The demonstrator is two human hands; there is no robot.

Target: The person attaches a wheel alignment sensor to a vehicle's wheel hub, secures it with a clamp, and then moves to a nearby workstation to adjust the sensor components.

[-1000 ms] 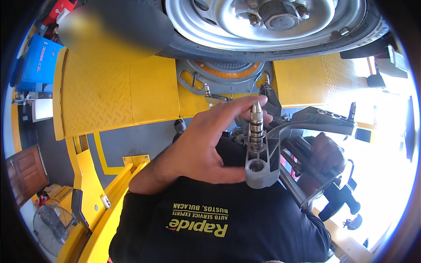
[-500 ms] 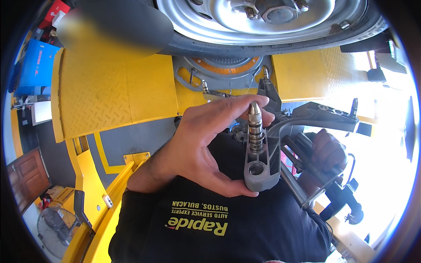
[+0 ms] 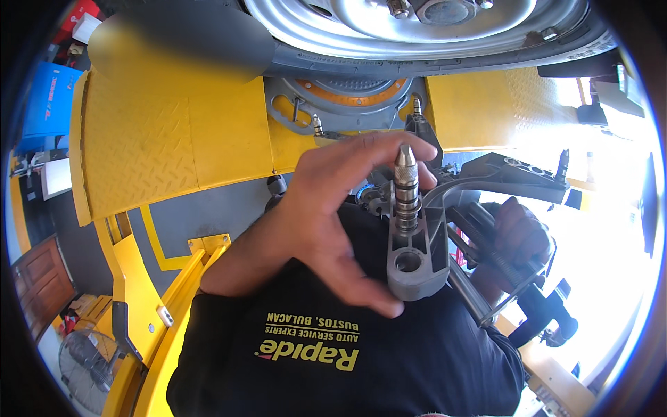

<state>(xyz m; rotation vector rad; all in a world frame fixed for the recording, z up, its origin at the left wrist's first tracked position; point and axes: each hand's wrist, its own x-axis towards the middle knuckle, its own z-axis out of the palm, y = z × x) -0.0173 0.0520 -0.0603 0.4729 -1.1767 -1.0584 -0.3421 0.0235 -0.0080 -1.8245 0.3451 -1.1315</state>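
Observation:
A grey metal wheel clamp (image 3: 418, 278) stands before my chest, its arms spreading out, with pointed steel pins such as the front pin (image 3: 406, 182) at their ends. Around the near arm curves my left hand (image 3: 323, 208), fingers and thumb spread wide. Its thumb is blurred and sits just off the arm's lower end; the fingertips reach behind the pin, and whether they touch cannot be told. My right hand (image 3: 520, 235) is closed on the clamp's bar section at the right, partly hidden by the clamp's rods.
Ahead is a car wheel (image 3: 431, 66) above a round turntable (image 3: 347, 104) between yellow ramp plates (image 3: 146, 139). A yellow lift beam (image 3: 132, 285) runs at the left, near a floor fan (image 3: 87, 365). A blue box (image 3: 48, 104) stands far left.
My left thumb has come away from the lower end of the clamp's near arm, and the hand has opened slightly. The right hand keeps its grip. The view has shifted a little.

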